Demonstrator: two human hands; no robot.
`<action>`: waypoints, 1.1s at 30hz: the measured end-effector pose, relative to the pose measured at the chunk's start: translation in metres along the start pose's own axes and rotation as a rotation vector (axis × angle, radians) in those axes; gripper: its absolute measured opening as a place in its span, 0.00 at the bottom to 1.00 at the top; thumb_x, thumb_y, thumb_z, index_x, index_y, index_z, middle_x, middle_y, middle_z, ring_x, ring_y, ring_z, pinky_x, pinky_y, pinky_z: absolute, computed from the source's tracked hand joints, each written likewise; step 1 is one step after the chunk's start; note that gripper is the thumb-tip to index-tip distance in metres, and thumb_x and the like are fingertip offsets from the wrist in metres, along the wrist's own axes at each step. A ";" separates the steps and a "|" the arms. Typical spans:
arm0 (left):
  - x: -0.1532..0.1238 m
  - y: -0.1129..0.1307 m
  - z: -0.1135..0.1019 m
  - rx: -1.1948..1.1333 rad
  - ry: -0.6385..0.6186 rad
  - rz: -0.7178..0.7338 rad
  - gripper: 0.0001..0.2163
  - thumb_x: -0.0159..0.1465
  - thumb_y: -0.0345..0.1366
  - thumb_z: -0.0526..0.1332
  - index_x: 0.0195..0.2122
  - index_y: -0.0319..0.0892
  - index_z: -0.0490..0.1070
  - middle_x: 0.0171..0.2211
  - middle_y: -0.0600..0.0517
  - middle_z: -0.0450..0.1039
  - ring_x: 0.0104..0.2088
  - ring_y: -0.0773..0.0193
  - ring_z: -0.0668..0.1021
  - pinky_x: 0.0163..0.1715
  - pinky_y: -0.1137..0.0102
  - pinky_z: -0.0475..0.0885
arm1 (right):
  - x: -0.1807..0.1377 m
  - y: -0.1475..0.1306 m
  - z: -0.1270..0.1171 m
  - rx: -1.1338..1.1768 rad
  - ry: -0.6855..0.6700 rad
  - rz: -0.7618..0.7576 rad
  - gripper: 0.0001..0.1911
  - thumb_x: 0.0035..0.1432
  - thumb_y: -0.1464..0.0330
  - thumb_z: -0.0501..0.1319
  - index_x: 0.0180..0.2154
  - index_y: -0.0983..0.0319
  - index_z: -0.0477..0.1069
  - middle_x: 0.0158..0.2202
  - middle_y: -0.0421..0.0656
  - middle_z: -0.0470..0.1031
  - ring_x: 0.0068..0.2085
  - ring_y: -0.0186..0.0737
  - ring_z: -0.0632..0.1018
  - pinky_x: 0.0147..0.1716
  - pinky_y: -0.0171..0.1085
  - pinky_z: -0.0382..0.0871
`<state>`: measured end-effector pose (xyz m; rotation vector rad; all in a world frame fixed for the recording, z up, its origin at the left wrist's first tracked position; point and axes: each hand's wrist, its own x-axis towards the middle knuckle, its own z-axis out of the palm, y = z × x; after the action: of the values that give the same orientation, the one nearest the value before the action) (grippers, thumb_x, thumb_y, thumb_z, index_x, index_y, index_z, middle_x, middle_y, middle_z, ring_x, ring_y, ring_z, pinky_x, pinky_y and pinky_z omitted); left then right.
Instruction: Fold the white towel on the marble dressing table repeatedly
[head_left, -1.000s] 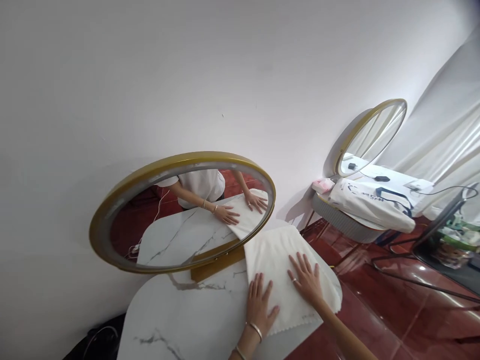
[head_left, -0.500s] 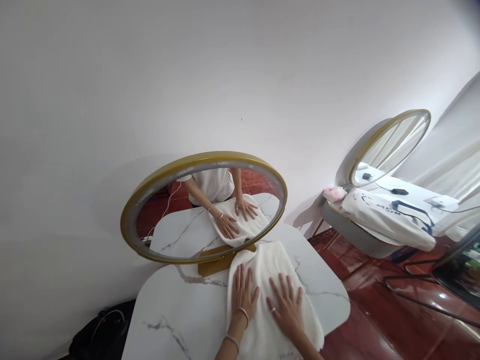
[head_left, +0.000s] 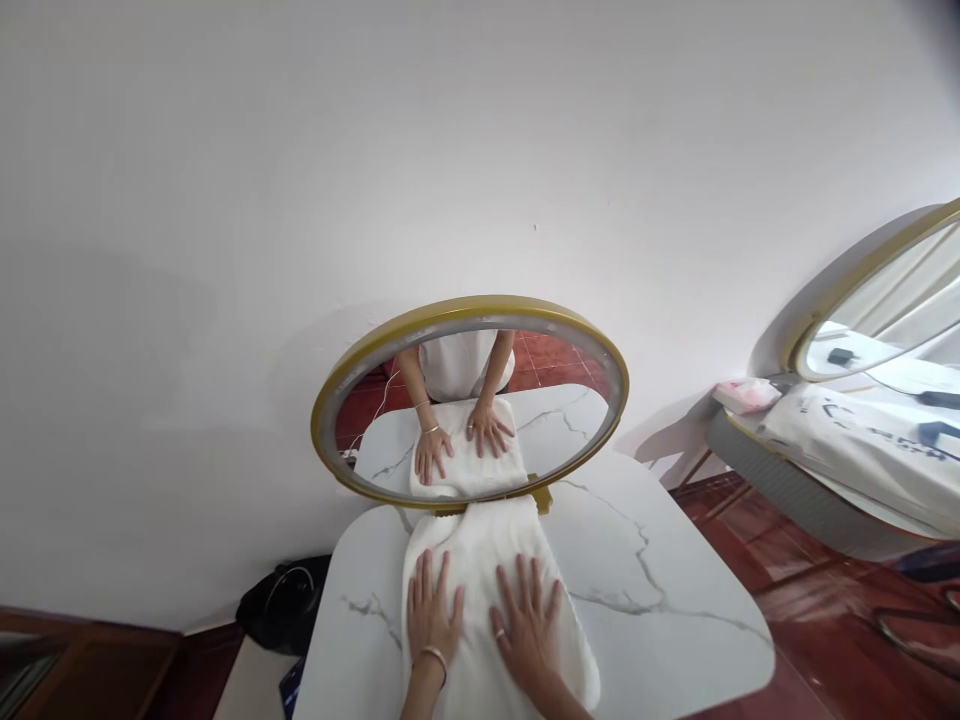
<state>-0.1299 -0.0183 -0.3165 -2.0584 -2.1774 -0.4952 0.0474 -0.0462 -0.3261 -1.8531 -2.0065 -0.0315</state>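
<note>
A white towel-like cloth (head_left: 480,600) lies spread on the marble-patterned tabletop (head_left: 660,570), its far end reaching the base of the mirror. My left hand (head_left: 435,615) rests flat on the cloth's left side, fingers stretched forward, a bracelet on the wrist. Over the right side, my right hand (head_left: 529,625) presses down with its fingers spread and a ring showing. Neither hand grips anything. Both hands and the cloth are reflected in the oval gold-rimmed mirror (head_left: 471,303) standing just beyond.
A second table (head_left: 795,480) at the right carries a printed white cloth bag (head_left: 862,440), a pink and white packet (head_left: 746,395) and another gold-rimmed mirror (head_left: 885,260). At the lower left sits a black bag (head_left: 289,605). A white wall (head_left: 450,150) rises behind.
The view has turned left, so the mirrors and second table appear further right. Relative to the table, the cloth has shifted left and lies straighter, both hands still flat on it.
</note>
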 end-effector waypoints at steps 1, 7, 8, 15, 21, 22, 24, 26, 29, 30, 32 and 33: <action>0.000 -0.006 -0.003 0.019 0.000 -0.007 0.23 0.67 0.40 0.49 0.63 0.49 0.58 0.67 0.47 0.52 0.66 0.55 0.57 0.62 0.55 0.58 | 0.000 -0.006 0.002 0.018 0.008 -0.015 0.31 0.64 0.55 0.50 0.66 0.47 0.45 0.69 0.46 0.46 0.68 0.60 0.48 0.60 0.68 0.38; 0.002 0.014 0.001 0.018 -0.039 -0.017 0.23 0.65 0.39 0.52 0.62 0.51 0.60 0.68 0.50 0.51 0.67 0.52 0.54 0.63 0.52 0.54 | 0.000 0.013 0.001 0.062 0.072 -0.043 0.33 0.64 0.58 0.51 0.67 0.46 0.42 0.69 0.46 0.47 0.68 0.60 0.50 0.59 0.70 0.39; 0.003 0.025 0.004 -0.003 -0.052 -0.009 0.23 0.65 0.39 0.52 0.62 0.51 0.60 0.68 0.50 0.50 0.67 0.51 0.53 0.63 0.52 0.53 | 0.000 0.023 -0.002 0.053 0.072 -0.026 0.32 0.64 0.58 0.50 0.67 0.46 0.44 0.69 0.45 0.47 0.68 0.60 0.50 0.59 0.70 0.39; 0.015 0.099 0.019 -0.177 -0.052 0.120 0.23 0.66 0.39 0.50 0.64 0.53 0.56 0.70 0.51 0.43 0.67 0.49 0.53 0.63 0.50 0.54 | -0.003 0.092 -0.020 -0.056 0.013 0.105 0.28 0.65 0.53 0.47 0.64 0.49 0.55 0.68 0.44 0.49 0.69 0.56 0.47 0.60 0.68 0.37; 0.032 0.098 0.017 -0.190 -0.001 0.145 0.26 0.66 0.40 0.52 0.66 0.51 0.51 0.70 0.49 0.36 0.68 0.51 0.50 0.63 0.51 0.55 | -0.003 0.089 -0.031 0.021 -0.079 -0.251 0.36 0.61 0.47 0.51 0.66 0.50 0.49 0.69 0.48 0.46 0.68 0.61 0.47 0.59 0.72 0.34; 0.034 0.093 0.016 -0.179 0.012 0.140 0.26 0.66 0.40 0.52 0.66 0.51 0.51 0.70 0.49 0.36 0.68 0.51 0.49 0.63 0.52 0.55 | -0.003 0.084 -0.033 0.063 -0.114 -0.437 0.38 0.59 0.46 0.52 0.66 0.50 0.47 0.69 0.48 0.45 0.68 0.60 0.48 0.59 0.71 0.34; 0.037 0.078 0.014 -0.154 0.035 0.126 0.26 0.66 0.39 0.53 0.65 0.51 0.53 0.70 0.49 0.35 0.68 0.51 0.48 0.63 0.53 0.56 | -0.005 0.069 -0.036 0.133 -0.132 -0.739 0.38 0.59 0.46 0.54 0.66 0.48 0.46 0.69 0.46 0.45 0.68 0.57 0.50 0.61 0.68 0.34; 0.035 0.058 0.010 -0.127 0.046 0.109 0.25 0.66 0.39 0.53 0.65 0.52 0.54 0.70 0.49 0.36 0.68 0.51 0.49 0.63 0.53 0.56 | -0.007 0.050 -0.036 0.157 -0.073 -0.852 0.34 0.61 0.52 0.56 0.65 0.46 0.48 0.69 0.43 0.46 0.67 0.54 0.52 0.62 0.65 0.36; 0.027 0.021 0.005 -0.077 0.046 0.067 0.24 0.66 0.40 0.53 0.64 0.51 0.56 0.70 0.49 0.40 0.68 0.50 0.50 0.62 0.53 0.57 | -0.010 0.020 -0.031 0.127 0.021 -0.891 0.29 0.64 0.59 0.56 0.64 0.42 0.51 0.68 0.40 0.48 0.67 0.51 0.55 0.63 0.63 0.41; 0.023 0.009 0.004 -0.058 0.045 0.051 0.25 0.66 0.41 0.53 0.64 0.49 0.57 0.70 0.48 0.42 0.68 0.49 0.50 0.62 0.53 0.57 | -0.011 0.010 -0.028 0.120 0.052 -0.909 0.28 0.64 0.59 0.56 0.63 0.42 0.52 0.68 0.39 0.49 0.66 0.51 0.56 0.63 0.62 0.42; 0.015 -0.010 0.002 -0.020 0.046 0.030 0.25 0.66 0.42 0.53 0.64 0.47 0.58 0.69 0.46 0.44 0.68 0.49 0.51 0.62 0.53 0.56 | -0.011 -0.004 -0.024 0.131 0.109 -0.926 0.26 0.65 0.59 0.55 0.62 0.41 0.53 0.68 0.36 0.51 0.66 0.50 0.58 0.63 0.62 0.42; 0.012 -0.016 0.001 -0.003 0.045 0.020 0.24 0.66 0.42 0.52 0.64 0.46 0.58 0.69 0.46 0.46 0.68 0.49 0.51 0.63 0.52 0.56 | -0.012 -0.009 -0.023 0.146 0.126 -0.928 0.25 0.65 0.59 0.55 0.62 0.40 0.54 0.67 0.35 0.52 0.66 0.49 0.59 0.64 0.61 0.42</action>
<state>-0.1467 -0.0075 -0.3164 -2.0479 -2.1308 -0.5379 0.0459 -0.0648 -0.3066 -0.6875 -2.4978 -0.2444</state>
